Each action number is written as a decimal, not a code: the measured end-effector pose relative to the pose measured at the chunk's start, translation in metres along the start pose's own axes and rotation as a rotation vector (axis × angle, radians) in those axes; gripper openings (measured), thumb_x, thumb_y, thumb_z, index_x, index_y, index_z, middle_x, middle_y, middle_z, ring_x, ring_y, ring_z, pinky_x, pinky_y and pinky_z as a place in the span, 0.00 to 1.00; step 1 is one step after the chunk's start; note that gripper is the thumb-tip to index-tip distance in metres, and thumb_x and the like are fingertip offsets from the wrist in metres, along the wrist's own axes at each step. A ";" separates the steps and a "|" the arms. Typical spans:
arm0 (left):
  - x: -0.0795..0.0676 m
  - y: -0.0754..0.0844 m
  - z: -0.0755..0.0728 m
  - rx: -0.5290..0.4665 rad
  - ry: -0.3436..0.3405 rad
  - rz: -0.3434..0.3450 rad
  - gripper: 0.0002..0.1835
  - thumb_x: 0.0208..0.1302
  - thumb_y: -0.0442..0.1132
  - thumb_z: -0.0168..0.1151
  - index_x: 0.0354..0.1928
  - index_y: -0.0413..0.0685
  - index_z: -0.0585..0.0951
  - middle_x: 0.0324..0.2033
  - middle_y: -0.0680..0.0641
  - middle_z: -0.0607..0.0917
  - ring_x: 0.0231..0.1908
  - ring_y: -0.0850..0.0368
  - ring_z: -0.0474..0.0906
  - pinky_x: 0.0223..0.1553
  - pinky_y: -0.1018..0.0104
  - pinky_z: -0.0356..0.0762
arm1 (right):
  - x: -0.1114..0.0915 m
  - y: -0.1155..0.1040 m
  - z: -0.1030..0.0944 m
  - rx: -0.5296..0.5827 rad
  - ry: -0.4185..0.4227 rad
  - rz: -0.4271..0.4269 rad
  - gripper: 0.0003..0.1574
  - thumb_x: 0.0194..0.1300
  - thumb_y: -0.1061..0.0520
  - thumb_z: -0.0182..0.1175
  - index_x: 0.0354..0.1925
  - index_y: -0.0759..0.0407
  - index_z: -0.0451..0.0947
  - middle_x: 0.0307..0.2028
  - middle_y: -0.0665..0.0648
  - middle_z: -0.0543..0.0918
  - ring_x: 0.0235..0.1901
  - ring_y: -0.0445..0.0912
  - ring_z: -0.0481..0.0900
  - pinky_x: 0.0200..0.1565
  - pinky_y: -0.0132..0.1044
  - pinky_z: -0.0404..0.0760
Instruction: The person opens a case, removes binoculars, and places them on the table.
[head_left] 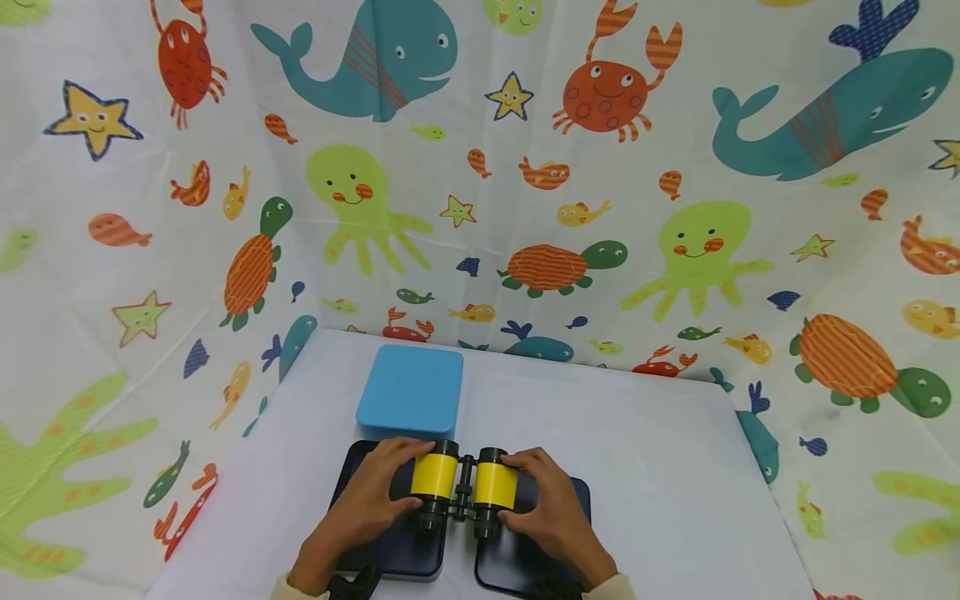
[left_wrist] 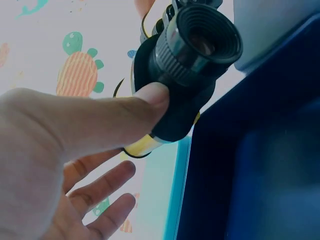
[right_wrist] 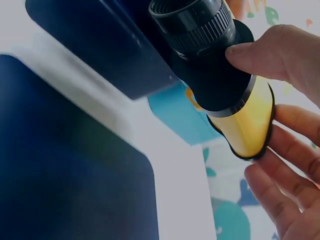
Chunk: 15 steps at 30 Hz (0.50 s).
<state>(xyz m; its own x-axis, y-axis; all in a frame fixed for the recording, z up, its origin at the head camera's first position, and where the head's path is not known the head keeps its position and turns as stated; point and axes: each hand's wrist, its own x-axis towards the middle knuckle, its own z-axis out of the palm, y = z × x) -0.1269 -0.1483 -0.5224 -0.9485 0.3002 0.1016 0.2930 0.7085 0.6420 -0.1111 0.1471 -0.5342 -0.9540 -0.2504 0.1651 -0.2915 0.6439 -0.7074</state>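
A pair of yellow-and-black binoculars (head_left: 497, 485) is held between both hands, eyepieces toward the person. My left hand (head_left: 375, 500) grips the left barrel, its thumb on the black part near the eyepiece. On the right barrel, my right hand (head_left: 551, 508) pinches with thumb and fingers. The left wrist view shows the left thumb pressed below the ribbed eyepiece, with other fingers spread past the barrel. From the right wrist, the right fingertips touch the yellow casing (right_wrist: 245, 125). Beneath the binoculars lie a dark navy container (head_left: 405, 558) at left and a dark flat tray-like piece (head_left: 517, 562) at right.
A light-blue lidded box (head_left: 412, 387) stands just behind the left dark container. White cloth (head_left: 637, 450) covers the table. A curtain with sea animals (head_left: 465, 225) hangs behind and along both sides.
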 end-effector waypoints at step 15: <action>0.018 0.022 0.033 -0.072 -0.091 0.140 0.42 0.52 0.42 0.78 0.70 0.62 0.70 0.65 0.53 0.74 0.65 0.48 0.70 0.62 0.40 0.71 | -0.027 0.029 -0.030 0.039 0.074 0.097 0.44 0.42 0.54 0.82 0.59 0.35 0.77 0.51 0.35 0.75 0.52 0.34 0.77 0.58 0.42 0.79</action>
<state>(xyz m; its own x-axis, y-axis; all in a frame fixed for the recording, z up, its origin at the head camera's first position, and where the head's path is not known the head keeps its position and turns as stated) -0.1336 -0.1063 -0.5320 -0.8832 0.4516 0.1265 0.4088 0.6091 0.6796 -0.0959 0.1941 -0.5380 -0.9806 -0.1335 0.1438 -0.1960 0.6337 -0.7484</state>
